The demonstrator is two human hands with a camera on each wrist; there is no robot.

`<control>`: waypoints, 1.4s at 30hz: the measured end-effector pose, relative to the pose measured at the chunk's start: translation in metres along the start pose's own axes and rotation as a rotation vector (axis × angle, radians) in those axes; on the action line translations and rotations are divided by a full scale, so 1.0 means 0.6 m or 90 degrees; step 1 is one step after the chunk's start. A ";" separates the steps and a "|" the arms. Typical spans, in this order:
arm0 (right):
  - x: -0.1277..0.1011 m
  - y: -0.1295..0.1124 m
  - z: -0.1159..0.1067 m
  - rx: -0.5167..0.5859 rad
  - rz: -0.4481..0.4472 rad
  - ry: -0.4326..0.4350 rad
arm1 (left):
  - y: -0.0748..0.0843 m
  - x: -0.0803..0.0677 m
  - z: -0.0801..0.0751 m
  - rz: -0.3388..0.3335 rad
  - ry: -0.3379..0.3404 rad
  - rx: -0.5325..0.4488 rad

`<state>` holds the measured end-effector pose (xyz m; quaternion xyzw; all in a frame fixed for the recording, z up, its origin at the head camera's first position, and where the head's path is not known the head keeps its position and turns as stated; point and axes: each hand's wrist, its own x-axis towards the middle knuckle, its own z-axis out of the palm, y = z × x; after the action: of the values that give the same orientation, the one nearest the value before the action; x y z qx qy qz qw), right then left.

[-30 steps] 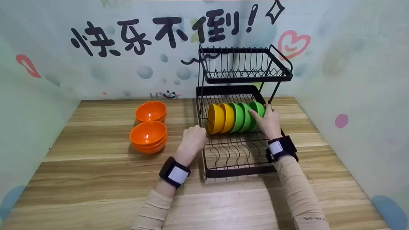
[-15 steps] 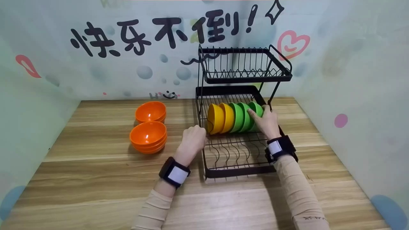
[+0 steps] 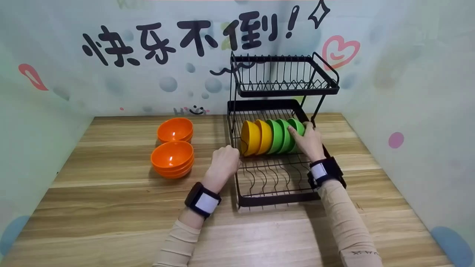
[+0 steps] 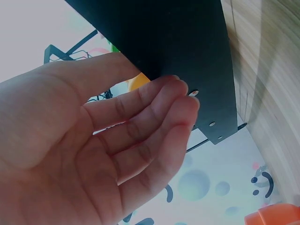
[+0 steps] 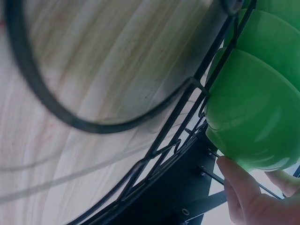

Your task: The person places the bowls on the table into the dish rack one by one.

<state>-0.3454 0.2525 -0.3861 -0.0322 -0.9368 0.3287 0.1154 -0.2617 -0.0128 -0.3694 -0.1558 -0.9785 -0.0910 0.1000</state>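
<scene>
Green plastic bowl point(image 3: 298, 128), endmost of a row standing on edge in the lower tier of a black wire dish rack point(image 3: 276, 193). Right hand point(image 3: 311, 141) grips it: fingers point(image 5: 239, 194) curled under the bowl's rim in the right wrist view, thumb over the top in the head view. Two more green bowls point(image 3: 280, 135) and two yellow bowls point(image 3: 256, 137) lean against it in line.

Left hand point(image 3: 223, 162) at the rack's left side rail; fingers point(image 4: 154, 117) loosely bent, tips touching the black panel, gripping nothing that I can see.

Risks, as I judge them: the bowls lean on one another, so shifting the end bowl sideways could tip its neighbours over. The rim could also snag on a wire prong and jolt the rack, which the left hand merely touches.

Two stacks of orange bowls point(image 3: 172, 157) sit well apart on the tabletop point(image 3: 111, 207), left of the rack.

Hard to read: how deep the bowl sits between the prongs, as the hand covers its base. Left wrist view is mostly palm and blurred panel. Whether the bowl is lifted or still resting on the wires cannot be told.
</scene>
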 end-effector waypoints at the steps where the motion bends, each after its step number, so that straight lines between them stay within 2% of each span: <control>1: 0.000 0.000 0.001 0.000 0.002 -0.001 | 0.000 0.000 0.000 0.000 0.001 0.000; 9: 0.002 -0.001 0.004 -0.001 0.002 -0.005 | 0.000 -0.001 0.001 0.003 0.016 0.003; 34: 0.000 -0.004 0.001 0.011 -0.011 -0.007 | -0.005 0.002 -0.001 -0.008 -0.008 0.008; 42: -0.001 -0.004 -0.002 0.011 -0.011 0.018 | -0.016 0.002 -0.014 -0.044 -0.031 -0.012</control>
<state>-0.3445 0.2510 -0.3839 -0.0274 -0.9326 0.3351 0.1315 -0.2644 -0.0230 -0.3624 -0.1251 -0.9846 -0.0997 0.0712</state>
